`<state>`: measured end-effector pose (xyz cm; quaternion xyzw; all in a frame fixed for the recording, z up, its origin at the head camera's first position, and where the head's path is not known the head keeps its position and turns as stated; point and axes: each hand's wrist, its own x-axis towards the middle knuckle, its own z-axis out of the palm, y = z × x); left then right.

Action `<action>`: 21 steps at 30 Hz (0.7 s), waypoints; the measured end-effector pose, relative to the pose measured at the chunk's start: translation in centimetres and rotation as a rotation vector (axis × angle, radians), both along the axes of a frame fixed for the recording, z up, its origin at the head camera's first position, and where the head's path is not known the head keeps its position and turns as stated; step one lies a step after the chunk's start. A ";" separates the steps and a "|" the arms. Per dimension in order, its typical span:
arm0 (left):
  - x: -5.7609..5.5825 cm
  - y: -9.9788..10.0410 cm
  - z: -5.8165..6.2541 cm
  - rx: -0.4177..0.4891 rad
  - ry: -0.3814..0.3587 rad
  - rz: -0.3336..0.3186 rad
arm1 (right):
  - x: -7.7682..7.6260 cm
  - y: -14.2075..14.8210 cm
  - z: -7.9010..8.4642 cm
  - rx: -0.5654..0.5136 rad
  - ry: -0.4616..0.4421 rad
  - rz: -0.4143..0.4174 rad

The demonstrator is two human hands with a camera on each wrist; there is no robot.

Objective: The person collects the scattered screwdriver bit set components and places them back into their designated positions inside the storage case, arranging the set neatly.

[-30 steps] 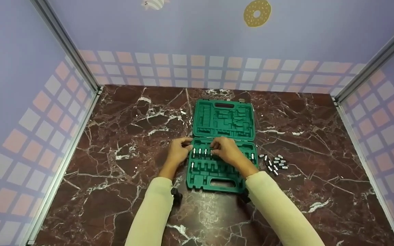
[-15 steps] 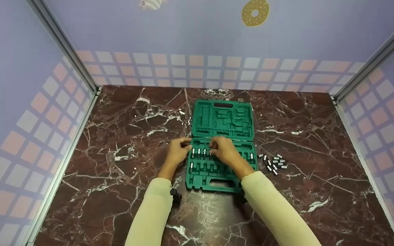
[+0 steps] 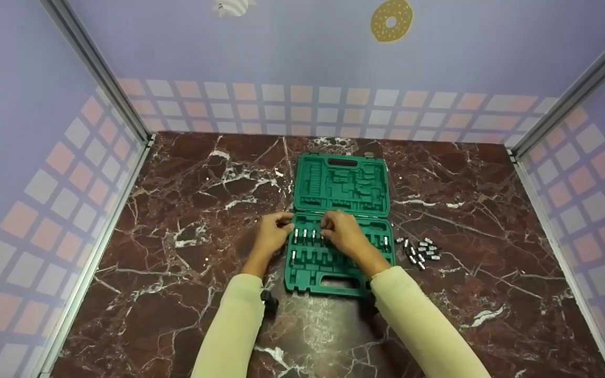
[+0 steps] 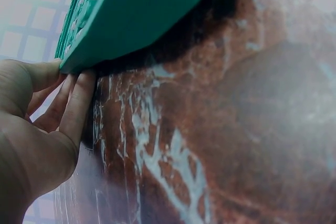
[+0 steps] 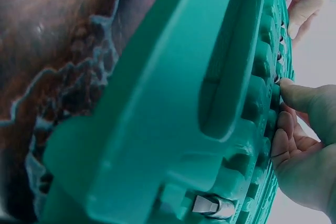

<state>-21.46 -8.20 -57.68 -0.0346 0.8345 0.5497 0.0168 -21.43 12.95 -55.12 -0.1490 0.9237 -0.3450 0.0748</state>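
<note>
A green plastic tool case lies unfolded on the table, with moulded slots in both halves. Several small silver-and-black bit sockets stand in a row in its near half. One bit socket sits in the row below, another bit socket at the right. My left hand holds the case's left edge, thumb on the rim and fingers against the side in the left wrist view. My right hand pinches a bit socket at the slot right of the row; its fingers mostly hide it.
Right of the case lies a loose pile of several bit sockets on the dark red marbled table. Patterned panels enclose the table at the back and both sides. The case's handle opening faces the near side.
Both hands stay at nearly the same places on the case. The right forearm has shifted slightly left, and the whole view has moved a little.
</note>
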 end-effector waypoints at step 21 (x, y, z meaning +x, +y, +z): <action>-0.1 0.1 -0.1 0.004 -0.020 -0.005 | 1.8 2.6 0.7 -0.132 0.125 0.001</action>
